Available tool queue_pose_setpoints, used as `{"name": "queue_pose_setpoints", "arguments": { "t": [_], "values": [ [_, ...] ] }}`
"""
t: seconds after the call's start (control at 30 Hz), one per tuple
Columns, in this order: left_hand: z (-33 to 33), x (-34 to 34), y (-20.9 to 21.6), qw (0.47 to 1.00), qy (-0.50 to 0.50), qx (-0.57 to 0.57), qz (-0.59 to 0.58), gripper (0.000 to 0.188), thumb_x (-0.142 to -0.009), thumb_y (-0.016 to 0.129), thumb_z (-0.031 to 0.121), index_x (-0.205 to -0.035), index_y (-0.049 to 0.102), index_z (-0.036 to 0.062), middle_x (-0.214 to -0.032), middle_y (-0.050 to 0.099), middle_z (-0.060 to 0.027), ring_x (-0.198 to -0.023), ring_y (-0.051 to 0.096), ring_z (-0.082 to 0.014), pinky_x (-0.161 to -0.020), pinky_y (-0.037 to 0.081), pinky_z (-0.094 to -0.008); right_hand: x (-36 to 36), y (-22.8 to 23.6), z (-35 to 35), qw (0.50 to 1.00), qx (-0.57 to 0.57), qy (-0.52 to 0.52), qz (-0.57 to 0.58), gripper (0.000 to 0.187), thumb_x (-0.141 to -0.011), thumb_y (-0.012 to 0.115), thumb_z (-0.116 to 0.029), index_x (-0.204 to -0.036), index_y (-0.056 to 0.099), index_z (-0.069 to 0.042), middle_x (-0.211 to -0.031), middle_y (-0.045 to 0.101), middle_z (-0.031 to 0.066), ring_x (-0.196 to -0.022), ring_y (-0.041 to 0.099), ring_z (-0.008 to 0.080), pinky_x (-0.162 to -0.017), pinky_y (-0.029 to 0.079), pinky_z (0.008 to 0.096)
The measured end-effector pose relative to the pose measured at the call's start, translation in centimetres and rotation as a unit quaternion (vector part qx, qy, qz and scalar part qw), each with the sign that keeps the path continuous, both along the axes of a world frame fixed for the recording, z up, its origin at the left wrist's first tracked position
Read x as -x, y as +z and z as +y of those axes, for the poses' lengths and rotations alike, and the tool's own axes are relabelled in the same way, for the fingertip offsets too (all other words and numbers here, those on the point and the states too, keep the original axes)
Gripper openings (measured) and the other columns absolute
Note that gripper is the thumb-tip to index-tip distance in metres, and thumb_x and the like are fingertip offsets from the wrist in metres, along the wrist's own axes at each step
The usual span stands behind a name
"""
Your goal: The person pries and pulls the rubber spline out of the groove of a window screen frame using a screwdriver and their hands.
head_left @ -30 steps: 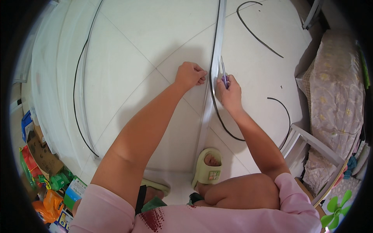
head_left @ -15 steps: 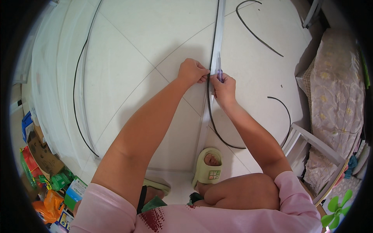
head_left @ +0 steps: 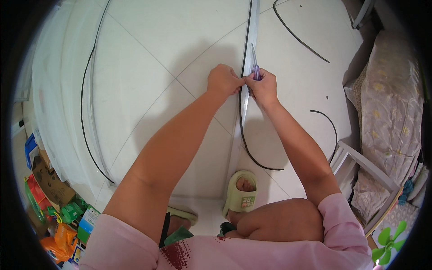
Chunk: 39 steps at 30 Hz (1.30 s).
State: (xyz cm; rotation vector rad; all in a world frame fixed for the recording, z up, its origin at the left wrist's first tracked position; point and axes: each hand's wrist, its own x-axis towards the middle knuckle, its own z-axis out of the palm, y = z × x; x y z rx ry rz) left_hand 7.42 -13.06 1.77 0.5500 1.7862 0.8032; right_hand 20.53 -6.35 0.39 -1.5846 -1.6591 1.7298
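A long black rubber strip (head_left: 247, 42) runs along a pale metal frame bar (head_left: 254, 27). Its near end curves loose (head_left: 252, 156) onto the floor to the right. My left hand (head_left: 223, 82) is closed, thumb and fingers pinching the strip from the left side of the bar. Right across from it, my right hand (head_left: 264, 86) is closed around a screwdriver (head_left: 257, 72) with a clear purple handle, its shaft pointing away from me. The right thumb and finger also meet the strip beside the left fingertips. Fingers partly hide the strip there.
Loose black strip pieces (head_left: 302, 41) lie on the tiled floor at right. Another strip (head_left: 83, 105) follows the frame's left side. White sheeting (head_left: 54, 103) and a pile of packages (head_left: 58, 189) are at left. A white wooden frame (head_left: 366, 164) and a patterned cloth bundle (head_left: 387, 99) stand right.
My right hand has moved away from me along the bar, carrying the screwdriver, and now sits at the left fingertips. My left hand has shifted only slightly.
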Motion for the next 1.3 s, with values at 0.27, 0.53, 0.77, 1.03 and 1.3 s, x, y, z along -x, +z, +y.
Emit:
{"name": "queue_pose_setpoints", "arguments": {
  "t": [0.27,0.53,0.77,1.03,1.3],
  "values": [
    [-2.0,1.6,-0.8,0.996,-0.034,-0.029,-0.080,0.014,-0.077,0.071,0.006,-0.074,0.061,-0.0035,-0.070,0.067,-0.0129,-0.057,0.064,-0.0159,-0.052,0.054,-0.0274,1.2,0.9,1.4,0.991,0.056,0.070,-0.099,0.020,-0.063,0.074,-0.011,-0.063,0.054,-0.005,-0.058,0.057,0.0034,-0.051,0.053,0.0129,-0.050,0.045,0.0282],
    [-2.8,0.3,-0.4,0.984,0.057,-0.003,-0.170,0.017,-0.080,0.072,0.009,-0.084,0.066,-0.0067,-0.074,0.068,-0.0121,-0.061,0.064,-0.0158,-0.055,0.055,-0.0266,-0.9,1.0,1.0,0.995,0.069,0.051,-0.048,0.029,-0.071,0.075,-0.010,-0.061,0.048,-0.005,-0.054,0.051,0.0024,-0.038,0.043,0.0113,-0.036,0.034,0.0265],
    [-2.7,0.2,-0.6,0.987,0.065,-0.026,-0.145,0.016,-0.077,0.072,0.005,-0.080,0.067,-0.0097,-0.070,0.067,-0.0138,-0.058,0.066,-0.0170,-0.053,0.056,-0.0272,-1.2,0.9,0.0,0.996,0.044,0.074,-0.026,0.031,-0.081,0.071,-0.003,-0.065,0.045,-0.008,-0.049,0.046,0.0002,-0.035,0.037,0.0077,-0.033,0.027,0.0252],
    [-2.6,0.1,-0.6,0.988,0.064,-0.016,-0.139,0.015,-0.076,0.071,0.005,-0.078,0.067,-0.0094,-0.069,0.067,-0.0145,-0.056,0.066,-0.0171,-0.053,0.057,-0.0275,-0.9,0.6,0.5,0.994,0.031,0.092,-0.058,0.028,-0.069,0.077,-0.011,-0.061,0.051,-0.005,-0.054,0.052,0.0019,-0.043,0.045,0.0105,-0.040,0.038,0.0286],
    [-2.0,-0.2,-0.1,0.997,0.045,0.013,-0.067,0.016,-0.071,0.073,0.007,-0.066,0.066,-0.0062,-0.063,0.066,-0.0138,-0.052,0.065,-0.0159,-0.050,0.056,-0.0267,-0.5,0.7,0.7,0.986,-0.007,0.141,-0.087,0.025,-0.067,0.076,-0.012,-0.061,0.053,-0.004,-0.057,0.055,0.0031,-0.046,0.047,0.0115,-0.043,0.040,0.0293]
  ]
}}
